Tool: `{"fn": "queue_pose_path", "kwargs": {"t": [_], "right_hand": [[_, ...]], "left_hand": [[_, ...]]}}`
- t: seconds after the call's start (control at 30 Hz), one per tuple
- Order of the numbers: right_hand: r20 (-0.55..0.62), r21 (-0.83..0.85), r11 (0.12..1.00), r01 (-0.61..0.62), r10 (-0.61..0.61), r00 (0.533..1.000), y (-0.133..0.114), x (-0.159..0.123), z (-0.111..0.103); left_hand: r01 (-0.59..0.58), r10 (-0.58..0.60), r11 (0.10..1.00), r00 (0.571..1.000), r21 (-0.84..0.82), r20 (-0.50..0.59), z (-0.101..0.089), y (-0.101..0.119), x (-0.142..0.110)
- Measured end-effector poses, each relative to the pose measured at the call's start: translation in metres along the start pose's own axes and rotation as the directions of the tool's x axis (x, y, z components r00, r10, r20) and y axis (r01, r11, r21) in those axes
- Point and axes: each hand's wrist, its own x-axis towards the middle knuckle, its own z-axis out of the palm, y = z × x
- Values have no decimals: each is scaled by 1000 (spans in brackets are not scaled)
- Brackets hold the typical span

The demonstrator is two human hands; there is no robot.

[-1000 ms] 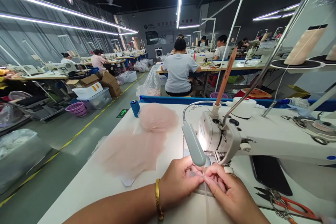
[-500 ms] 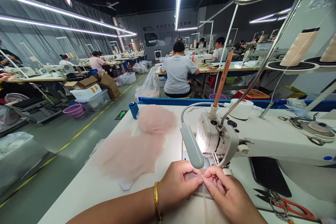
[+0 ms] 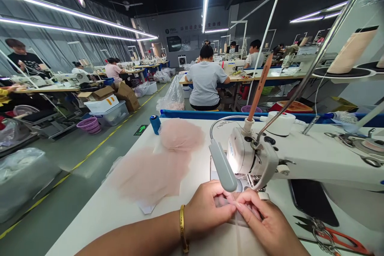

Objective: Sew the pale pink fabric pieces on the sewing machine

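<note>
Just in front of the sewing machine (image 3: 252, 156), my left hand (image 3: 211, 204) and my right hand (image 3: 261, 212) meet with thumbs and fingertips pinched. Between them is a piece of sheer pale pink fabric (image 3: 238, 224), whose narrow strip hangs down toward me. Both hands are closed on it, close to each other below the machine's grey lamp (image 3: 223, 166). The needle area is partly hidden behind the lamp and my fingers. To the left, more sheer pink fabric (image 3: 150, 176) lies spread on the white table (image 3: 114, 216), with a rounded pile (image 3: 181, 135) behind it.
A blue thread spool (image 3: 155, 124) stands at the table's far left corner. Right of my hands lie a black phone (image 3: 313, 202) and orange-handled thread snips (image 3: 342, 240). A pencil (image 3: 260, 88) stands upright on the machine. Ahead, a person in a grey shirt (image 3: 205, 82) sits sewing.
The whole view has shifted slightly, so things sit a little further right. My hands keep their pinch on the fabric, fingertips still together. At far left, a standing person has come further into view.
</note>
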Motion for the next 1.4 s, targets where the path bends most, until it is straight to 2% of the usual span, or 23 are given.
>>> {"fn": "queue_pose_path", "kwargs": {"t": [0.17,0.3,0.4,0.6,0.73,0.93,1.07,1.23,1.4], "right_hand": [[28,39,998,-44,43,999,-4,1,-1],[52,62,997,-51,48,997,-6,1,-2],[55,37,999,-40,38,998,-6,1,-4],[152,-32,999,21,-16,988,2,3,-9],[151,-61,997,39,-30,988,7,3,-10],[151,-74,997,20,-9,989,5,2,-10],[139,-85,996,33,-21,990,3,2,-9],[143,-124,989,78,-60,988,1,3,-11],[175,-109,988,106,-86,981,-1,3,-12]], "left_hand": [[134,-134,990,991,-31,-8,2,-5,0],[140,-141,988,990,-62,-10,3,-6,1],[150,-150,988,989,-26,-5,2,-8,1],[41,-41,999,999,-27,-2,4,-17,1],[102,-102,994,995,-39,-10,5,-20,0],[183,-182,983,983,15,-26,2,-8,0],[237,-237,971,972,-34,-3,2,-5,2],[205,-204,978,979,-28,28,0,-11,0],[107,-107,994,994,-15,19,-1,-13,0]]}}
